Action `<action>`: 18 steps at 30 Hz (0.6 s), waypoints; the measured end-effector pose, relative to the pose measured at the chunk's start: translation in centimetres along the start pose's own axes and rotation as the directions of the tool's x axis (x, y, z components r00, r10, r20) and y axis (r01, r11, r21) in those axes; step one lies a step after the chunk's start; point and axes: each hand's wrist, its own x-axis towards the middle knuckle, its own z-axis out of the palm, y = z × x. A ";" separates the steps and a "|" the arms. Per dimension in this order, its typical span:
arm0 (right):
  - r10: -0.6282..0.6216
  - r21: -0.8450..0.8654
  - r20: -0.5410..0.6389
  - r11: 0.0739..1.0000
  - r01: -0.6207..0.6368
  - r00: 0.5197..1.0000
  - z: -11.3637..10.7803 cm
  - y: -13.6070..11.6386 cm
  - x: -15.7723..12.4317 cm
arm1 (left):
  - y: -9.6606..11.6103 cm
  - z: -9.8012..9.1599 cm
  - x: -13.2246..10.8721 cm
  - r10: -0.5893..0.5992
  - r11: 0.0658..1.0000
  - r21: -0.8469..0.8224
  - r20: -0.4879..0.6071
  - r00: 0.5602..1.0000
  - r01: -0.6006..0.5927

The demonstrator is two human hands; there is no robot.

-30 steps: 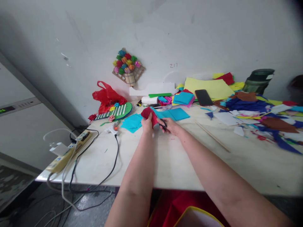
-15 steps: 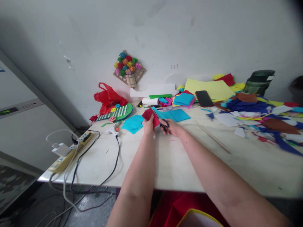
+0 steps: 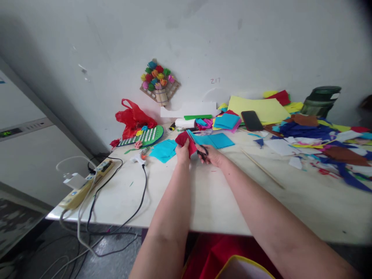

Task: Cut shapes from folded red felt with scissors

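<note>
My left hand pinches a piece of dark red paper above the white table. In my right hand are black-handled scissors, with fingers through the loops and the blades by the red paper's right edge. How far apart the blades are is too small to tell. Blue paper sheets lie just beyond the hands, and more blue squares lie to the left.
A glue gun with a black cord and a power strip are at left. A wooden stick, a phone, paper scraps and a dark green container are at right. A red bag stands behind.
The camera view has shifted slightly. Both hands keep nearly the same place, still holding the red paper and the scissors.
</note>
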 end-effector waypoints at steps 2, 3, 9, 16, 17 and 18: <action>-0.006 0.000 -0.003 1.000 0.006 1.000 0.0 0.0 0.0 | 0.0 0.0 0.1 0.000 1.000 -0.010 0.003 1.000 0.000; -0.007 -0.001 -0.006 1.000 0.007 1.000 0.0 0.0 0.0 | -0.1 0.0 0.1 -0.003 1.000 -0.013 0.004 1.000 0.003; -0.018 -0.012 -0.015 1.000 0.017 1.000 0.0 -0.1 0.0 | -0.2 -0.1 0.3 -0.012 1.000 -0.012 -0.002 1.000 0.012; -0.036 -0.023 -0.023 0.999 0.036 0.999 0.0 0.1 0.1 | 0.0 0.0 0.2 -0.004 1.000 0.003 -0.012 1.000 0.004; -0.038 -0.021 -0.022 0.999 0.037 0.999 0.0 0.2 0.2 | 0.0 0.0 0.2 -0.004 1.000 0.001 -0.011 1.000 0.004; -0.040 -0.019 -0.022 0.999 0.039 0.999 0.0 0.2 0.2 | 0.0 0.0 0.2 -0.005 1.000 0.000 -0.010 1.000 0.005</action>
